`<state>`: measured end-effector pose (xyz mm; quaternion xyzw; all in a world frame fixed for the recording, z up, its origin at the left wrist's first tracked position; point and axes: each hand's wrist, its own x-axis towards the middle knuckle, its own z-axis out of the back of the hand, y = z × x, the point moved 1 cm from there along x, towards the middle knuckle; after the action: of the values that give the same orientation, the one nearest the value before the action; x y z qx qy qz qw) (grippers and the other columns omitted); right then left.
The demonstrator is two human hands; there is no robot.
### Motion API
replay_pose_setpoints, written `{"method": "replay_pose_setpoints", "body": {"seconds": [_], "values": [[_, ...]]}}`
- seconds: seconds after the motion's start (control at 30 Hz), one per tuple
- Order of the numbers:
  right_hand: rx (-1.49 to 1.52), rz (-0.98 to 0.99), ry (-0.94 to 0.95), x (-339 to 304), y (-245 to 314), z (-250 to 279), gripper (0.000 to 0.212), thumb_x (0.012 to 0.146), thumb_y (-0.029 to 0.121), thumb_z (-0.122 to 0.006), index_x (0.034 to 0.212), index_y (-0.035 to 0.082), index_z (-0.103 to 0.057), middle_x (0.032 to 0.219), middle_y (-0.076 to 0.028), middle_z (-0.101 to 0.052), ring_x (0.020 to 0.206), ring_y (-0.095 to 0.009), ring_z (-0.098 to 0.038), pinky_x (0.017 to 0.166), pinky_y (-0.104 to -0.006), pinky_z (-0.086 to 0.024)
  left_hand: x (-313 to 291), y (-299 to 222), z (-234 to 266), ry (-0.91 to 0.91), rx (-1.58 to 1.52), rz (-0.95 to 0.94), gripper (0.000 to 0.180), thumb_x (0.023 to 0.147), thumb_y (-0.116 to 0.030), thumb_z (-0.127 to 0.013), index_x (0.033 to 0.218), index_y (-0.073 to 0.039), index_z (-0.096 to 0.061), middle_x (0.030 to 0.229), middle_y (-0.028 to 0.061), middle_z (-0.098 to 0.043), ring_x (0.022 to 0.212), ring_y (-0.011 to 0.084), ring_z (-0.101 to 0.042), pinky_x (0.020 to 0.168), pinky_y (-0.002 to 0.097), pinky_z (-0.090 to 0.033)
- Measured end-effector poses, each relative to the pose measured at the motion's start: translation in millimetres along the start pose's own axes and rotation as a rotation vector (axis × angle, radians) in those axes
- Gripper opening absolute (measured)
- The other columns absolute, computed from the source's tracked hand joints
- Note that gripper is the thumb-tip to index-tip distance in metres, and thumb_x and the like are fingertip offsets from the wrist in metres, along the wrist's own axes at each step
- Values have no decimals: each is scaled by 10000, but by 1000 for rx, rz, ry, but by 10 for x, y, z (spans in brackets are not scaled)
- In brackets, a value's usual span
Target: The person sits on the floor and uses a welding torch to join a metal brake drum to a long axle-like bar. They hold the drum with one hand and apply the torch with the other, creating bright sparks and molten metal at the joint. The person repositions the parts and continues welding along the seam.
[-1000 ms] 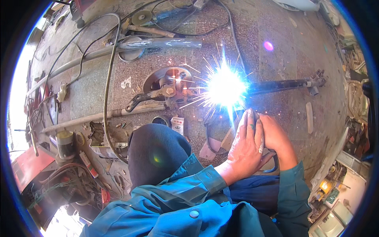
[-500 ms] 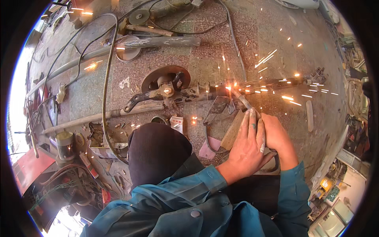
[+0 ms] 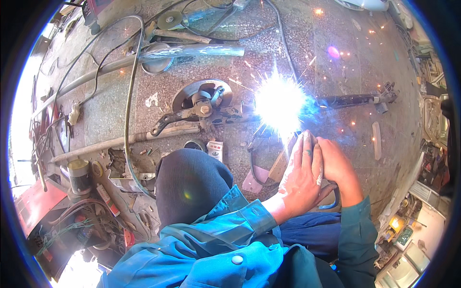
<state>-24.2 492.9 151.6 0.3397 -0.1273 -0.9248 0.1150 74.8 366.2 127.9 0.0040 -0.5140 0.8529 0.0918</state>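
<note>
My right hand (image 3: 340, 165) is closed round a welding torch, mostly hidden by my hands and the glare. Against it lies my left hand (image 3: 301, 177), fingers stretched out along the torch. Just beyond my fingertips a blinding white-blue arc (image 3: 279, 103) burns on a long metal axle part and hides the spot it touches. To the left the part ends in a round metal disc (image 3: 183, 92) and an arm with a bolt; to the right runs a dark tube (image 3: 350, 100). A wooden block (image 3: 277, 168) stands partly behind my left hand.
My knee (image 3: 192, 187) in dark cloth is at centre left. Beyond lie a grey pipe (image 3: 206, 51), an angle grinder (image 3: 170, 19) and looping cables. A small box (image 3: 215, 150), a pink sheet (image 3: 256, 178) and a metal can (image 3: 79, 175) are nearer; a thin strip (image 3: 376, 139) lies right.
A small glow with flying orange sparks has turned into a large white-blue arc, covering the torch tip and lighting my sleeves blue. Fewer sparks fly to the right. Both hands stay in place.
</note>
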Motion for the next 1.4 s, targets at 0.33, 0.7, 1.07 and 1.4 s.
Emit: {"method": "replay_pose_setpoints", "body": {"seconds": [0.33,0.7,1.07,1.4], "values": [[-17,45,-11,31,47,2,325,1013,215,-631,1043,-101,-703,1052,-356,-729,1068,-539,-702,884,-589,-570,-5,10,39,16,41,-14,1098,923,-534,-805,1533,270,-371,1619,477,-364,1572,644,-278,1335,670,-208],[-8,48,-8,74,-188,-113,296,999,210,-650,1099,-67,-681,1033,-336,-723,1024,-548,-696,829,-556,-567,20,2,-6,-10,46,-22,1141,882,-519,-841,1536,276,-350,1620,498,-350,1568,635,-303,1341,653,-224],[-20,-3,2,49,-119,-45,284,996,212,-647,1065,-60,-691,1047,-335,-725,1040,-539,-701,829,-551,-567,4,17,-53,0,-1,31,1126,883,-502,-860,1563,235,-348,1682,498,-234,1586,648,-248,1316,649,-277],[-7,29,6,70,-73,-52,274,1014,210,-642,1039,-60,-681,1012,-353,-704,1019,-545,-699,806,-569,-557,21,30,-27,-15,-4,26,1109,891,-511,-848,1533,258,-371,1630,514,-319,1579,646,-273,1334,647,-242]]}}
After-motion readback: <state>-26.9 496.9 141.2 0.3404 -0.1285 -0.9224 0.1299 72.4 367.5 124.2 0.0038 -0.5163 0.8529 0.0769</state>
